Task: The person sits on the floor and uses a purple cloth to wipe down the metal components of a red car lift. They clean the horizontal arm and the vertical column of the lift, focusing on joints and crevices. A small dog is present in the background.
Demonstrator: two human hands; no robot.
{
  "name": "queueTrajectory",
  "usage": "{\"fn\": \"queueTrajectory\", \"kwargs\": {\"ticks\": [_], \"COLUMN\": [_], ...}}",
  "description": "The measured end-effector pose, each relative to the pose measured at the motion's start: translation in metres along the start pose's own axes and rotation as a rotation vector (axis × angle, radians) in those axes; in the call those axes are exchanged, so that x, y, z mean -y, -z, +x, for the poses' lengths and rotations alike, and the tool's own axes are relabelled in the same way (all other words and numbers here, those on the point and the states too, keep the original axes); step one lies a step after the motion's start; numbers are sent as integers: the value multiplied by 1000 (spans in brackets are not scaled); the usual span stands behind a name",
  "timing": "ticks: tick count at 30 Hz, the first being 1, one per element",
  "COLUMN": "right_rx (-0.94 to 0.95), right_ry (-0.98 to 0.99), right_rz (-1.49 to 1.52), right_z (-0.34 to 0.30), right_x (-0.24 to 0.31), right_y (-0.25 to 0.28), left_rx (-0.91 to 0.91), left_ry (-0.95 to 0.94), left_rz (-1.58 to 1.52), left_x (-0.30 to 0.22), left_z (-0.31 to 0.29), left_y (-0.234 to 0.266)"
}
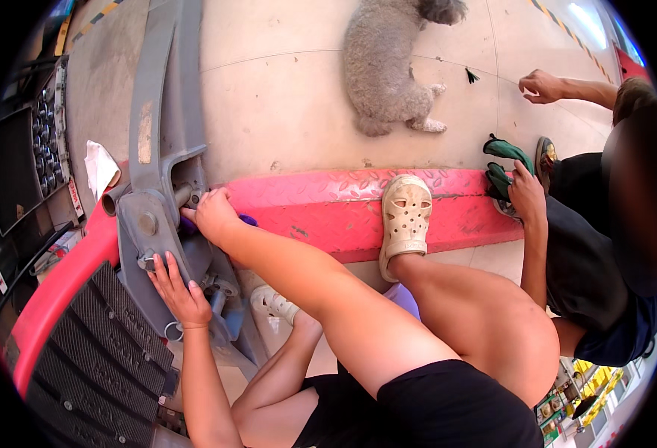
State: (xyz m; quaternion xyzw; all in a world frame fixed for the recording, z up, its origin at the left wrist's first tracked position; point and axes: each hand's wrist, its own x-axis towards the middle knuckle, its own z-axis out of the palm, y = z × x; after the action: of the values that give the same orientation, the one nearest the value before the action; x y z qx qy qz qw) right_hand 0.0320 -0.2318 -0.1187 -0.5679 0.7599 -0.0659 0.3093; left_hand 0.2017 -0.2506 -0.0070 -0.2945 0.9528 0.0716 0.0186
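Note:
My left hand lies with its fingers stretched out against a grey metal arm. Its fingertips are close to a small bolt on that plate. Higher up, my right hand is closed beside the steel bracket and its pin. Bits of something purple show on either side of this hand; whatever its curled fingers hold is hidden. Below the plate are a cylindrical metal part and a ring, partly covered by my arms.
My clogged foot rests on a red treadplate beam. Beyond it lies a grey curly dog. At right, a person's hand holds a dark green glove. White paper and a socket tray are at left, above black ribbed pads.

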Motion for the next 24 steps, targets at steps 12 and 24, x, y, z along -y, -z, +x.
{"fn": "queueTrajectory", "kwargs": {"ticks": [12,24], "right_rx": [-39,-282], "right_ry": [159,-97], "right_rz": [157,541], "right_z": [-6,-63], "right_x": [-4,-22], "right_y": [-3,14], "left_rx": [7,5], "left_ry": [-13,1], "left_rz": [-1,-6], "left_x": [-1,1], "left_z": [-1,0], "left_y": [1,3]}}
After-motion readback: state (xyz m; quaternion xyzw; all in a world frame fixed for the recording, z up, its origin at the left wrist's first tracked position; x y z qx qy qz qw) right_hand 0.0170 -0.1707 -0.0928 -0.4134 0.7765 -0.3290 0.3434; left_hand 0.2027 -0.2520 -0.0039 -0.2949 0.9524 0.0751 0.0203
